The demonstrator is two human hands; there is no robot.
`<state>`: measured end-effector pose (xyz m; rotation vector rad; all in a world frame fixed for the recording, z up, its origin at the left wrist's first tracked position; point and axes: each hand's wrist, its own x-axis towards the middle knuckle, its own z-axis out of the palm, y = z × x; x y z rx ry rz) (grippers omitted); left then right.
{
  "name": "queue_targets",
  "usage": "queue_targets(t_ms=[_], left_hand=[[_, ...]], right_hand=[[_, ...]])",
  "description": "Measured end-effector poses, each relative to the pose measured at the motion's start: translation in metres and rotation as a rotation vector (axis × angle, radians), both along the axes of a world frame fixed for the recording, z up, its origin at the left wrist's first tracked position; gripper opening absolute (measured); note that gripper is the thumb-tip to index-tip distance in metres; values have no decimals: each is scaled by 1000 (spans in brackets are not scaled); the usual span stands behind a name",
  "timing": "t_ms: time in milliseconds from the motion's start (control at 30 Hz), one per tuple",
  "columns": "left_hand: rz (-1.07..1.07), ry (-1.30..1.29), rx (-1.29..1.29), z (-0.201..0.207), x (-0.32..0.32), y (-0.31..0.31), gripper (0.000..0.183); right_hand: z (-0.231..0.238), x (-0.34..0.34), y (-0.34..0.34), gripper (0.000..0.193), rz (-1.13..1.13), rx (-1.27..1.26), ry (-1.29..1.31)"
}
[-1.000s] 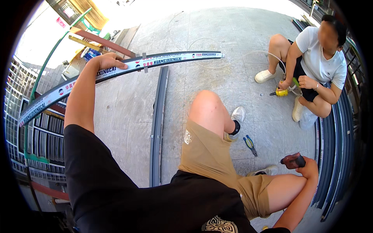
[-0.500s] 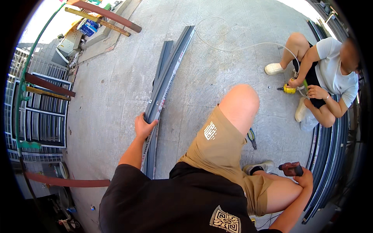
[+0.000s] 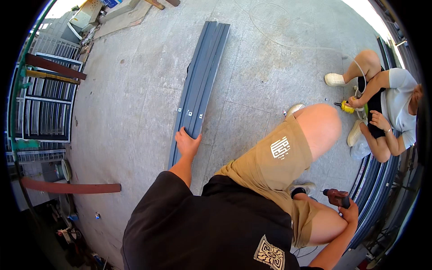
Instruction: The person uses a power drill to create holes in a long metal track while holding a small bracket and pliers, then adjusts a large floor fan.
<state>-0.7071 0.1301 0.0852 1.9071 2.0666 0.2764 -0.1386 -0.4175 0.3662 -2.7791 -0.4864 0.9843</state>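
Observation:
Several long dark grey metal profiles point(image 3: 200, 76) lie side by side on the floor to my left, running away from me. Small bright cutouts or fittings show in a row across them. Just nearer than that row, my left hand point(image 3: 187, 143) grips the profiles, its thumb along the right edge and its fingers over the top. In my right hand point(image 3: 351, 212), by my bent right leg, is a dark red cordless drill point(image 3: 336, 197). Its nose points left, and my fingers are closed round its lower part.
A co-worker point(image 3: 391, 103) sits at the right with a yellow power tool point(image 3: 345, 106) and a pale hose point(image 3: 297, 47). Behind lies a stack of dark profiles point(image 3: 375, 184). Metal frames point(image 3: 49, 108) stand at the left, near a red-brown bar point(image 3: 72, 186).
The top profile has turned down level beside the others, its printed side no longer showing. My left hand has shifted right and nearer the row of cutouts. The drill stays in my right hand.

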Motion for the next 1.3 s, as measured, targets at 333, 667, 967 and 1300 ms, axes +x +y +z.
queue_targets(t_ms=[333,667,967,1300], left_hand=[[111,134,-253,-24,11,7,87],[69,162,-269,-41,28,46,81],[35,294,-338,-50,37,63,86],[104,323,-395,-45,6,81,84]], right_hand=[[-5,-7,-14,68,-8,-41,-47],[3,-23,-1,67,33,-20,-51],[15,-38,26,69,6,-85,-104],[5,-25,8,75,-21,-76,-126]])
